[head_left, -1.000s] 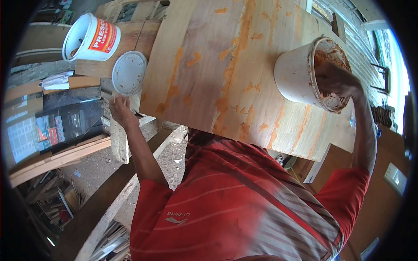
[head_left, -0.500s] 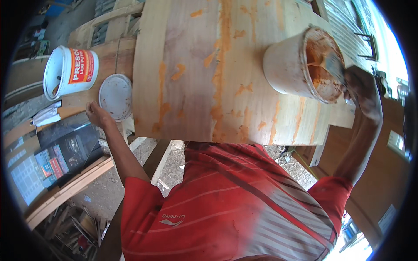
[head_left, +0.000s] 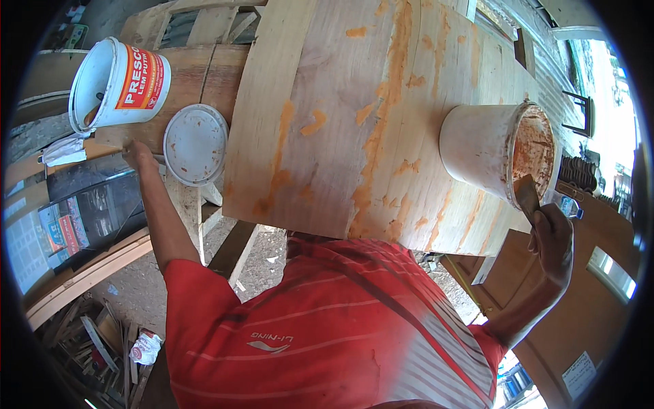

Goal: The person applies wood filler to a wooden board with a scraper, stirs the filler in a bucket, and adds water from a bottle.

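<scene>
In my right hand [head_left: 555,238] is a putty knife [head_left: 526,194], its blade smeared orange-brown and held at the near rim of a white bucket [head_left: 480,143]. Orange putty [head_left: 531,153] coats the inside of that bucket, which stands on the right of a pale wooden board [head_left: 327,177]. Streaks and patches of the same orange putty run along the board's seams. Off to the left, my left hand [head_left: 141,157] is low beside a round whitish lid [head_left: 196,144], at the edge of a brown plank. Its fingers are too small and blurred to read.
A second white bucket [head_left: 146,82] with a red and yellow label stands beyond the lid, something dark inside it. A crumpled white cloth or paper [head_left: 63,151] lies beside it. Wood scraps [head_left: 102,341] are heaped at lower left. Brown panels [head_left: 545,307] stand at the right.
The putty knife has come out of the bucket's mouth to its near rim as my right hand moved nearer to me. The whole view has shifted, and the board appears turned and farther right.
</scene>
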Demonstrator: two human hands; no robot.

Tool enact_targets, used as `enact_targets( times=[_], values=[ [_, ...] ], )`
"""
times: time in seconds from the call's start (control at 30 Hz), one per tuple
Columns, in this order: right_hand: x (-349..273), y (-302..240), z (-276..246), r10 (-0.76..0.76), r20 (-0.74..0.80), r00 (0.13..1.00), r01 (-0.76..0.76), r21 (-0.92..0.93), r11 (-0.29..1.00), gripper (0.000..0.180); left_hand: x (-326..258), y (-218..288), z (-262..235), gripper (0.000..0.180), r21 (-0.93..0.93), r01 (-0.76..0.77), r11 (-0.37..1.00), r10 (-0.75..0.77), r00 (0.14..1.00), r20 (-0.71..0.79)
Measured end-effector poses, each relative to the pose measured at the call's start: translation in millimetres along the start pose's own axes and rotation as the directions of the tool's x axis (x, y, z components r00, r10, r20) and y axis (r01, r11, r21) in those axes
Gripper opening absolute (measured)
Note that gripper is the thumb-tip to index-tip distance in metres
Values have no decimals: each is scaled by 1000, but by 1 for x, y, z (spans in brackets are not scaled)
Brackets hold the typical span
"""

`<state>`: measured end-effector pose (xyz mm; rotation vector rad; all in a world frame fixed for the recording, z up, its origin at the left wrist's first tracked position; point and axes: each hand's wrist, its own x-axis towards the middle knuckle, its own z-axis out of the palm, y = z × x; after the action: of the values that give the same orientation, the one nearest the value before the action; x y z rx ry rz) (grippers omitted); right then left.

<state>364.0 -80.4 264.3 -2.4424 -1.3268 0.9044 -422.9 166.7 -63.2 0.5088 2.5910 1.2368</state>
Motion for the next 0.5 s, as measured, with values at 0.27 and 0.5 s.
enact_targets(
  times=[0.27, 0.5],
  values=[
    [-44, -4, 16, 10, -40, 999, 1, 270, 963, 27, 30, -17, 45, 41, -67, 169, 983, -165, 984, 63],
    [23, -38, 136, -294, 188, 937, 29, 797, 603, 35, 189, -79, 20, 36, 707, -450, 545, 485, 857, 172]
  ],
)
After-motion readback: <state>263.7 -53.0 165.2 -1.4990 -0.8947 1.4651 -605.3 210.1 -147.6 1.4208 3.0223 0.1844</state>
